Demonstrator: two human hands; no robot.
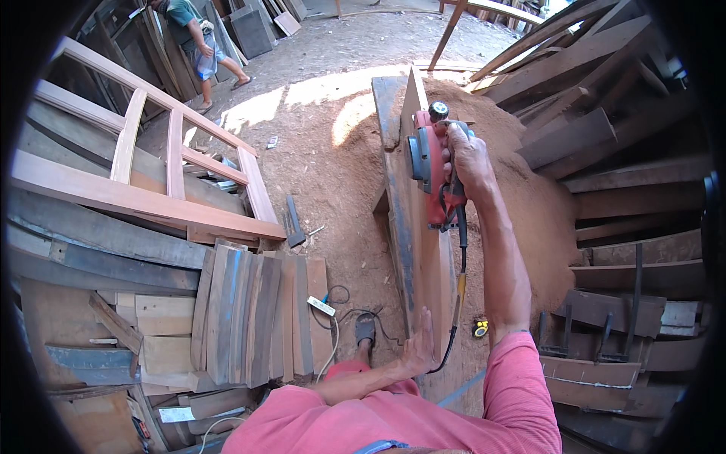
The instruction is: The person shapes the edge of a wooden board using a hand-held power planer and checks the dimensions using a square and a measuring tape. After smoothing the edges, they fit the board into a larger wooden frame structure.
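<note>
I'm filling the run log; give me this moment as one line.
right hand: grips red planer on plank | left hand: flat on plank's near end | cord: hangs from planer | sawdust: right of plank

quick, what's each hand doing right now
Left hand: open, palm pressed flat against the wooden plank.
Right hand: closed around the handle of the red electric planer on the plank.

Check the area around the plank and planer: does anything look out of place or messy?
Yes. A big heap of sawdust is banked against the right side of the plank under the red power planer. The planer's cord dangles close to the left hand, and a yellow tape measure lies on the ground.
</note>
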